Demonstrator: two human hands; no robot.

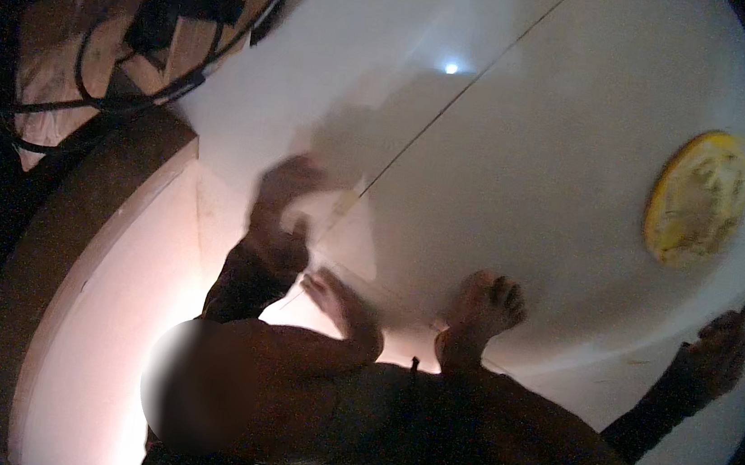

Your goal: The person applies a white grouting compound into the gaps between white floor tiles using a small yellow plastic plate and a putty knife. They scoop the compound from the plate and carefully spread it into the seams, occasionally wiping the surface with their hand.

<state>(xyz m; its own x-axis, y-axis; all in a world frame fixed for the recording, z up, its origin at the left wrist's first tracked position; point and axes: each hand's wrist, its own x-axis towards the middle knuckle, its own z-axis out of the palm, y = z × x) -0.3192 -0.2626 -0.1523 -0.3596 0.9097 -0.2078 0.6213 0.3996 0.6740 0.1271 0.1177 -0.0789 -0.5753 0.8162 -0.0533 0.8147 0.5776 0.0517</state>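
Note:
My left hand, slightly blurred, reaches over the pale surface. Its fingers and thumb are apart in a curve, with nothing visible between them. Just right of its fingertips lies a small pale yellowish piece, too blurred to name, on a thin dark line that crosses the surface. At the far right, my right hand has its fingers curled in shadow; what they hold, if anything, is hidden. Above that hand is a round yellow disc smeared with brown.
My bare feet rest on the pale surface. A brown curved edge runs along the left. Black cables loop over brown boards at the upper left. A bright spot of light shows near the top.

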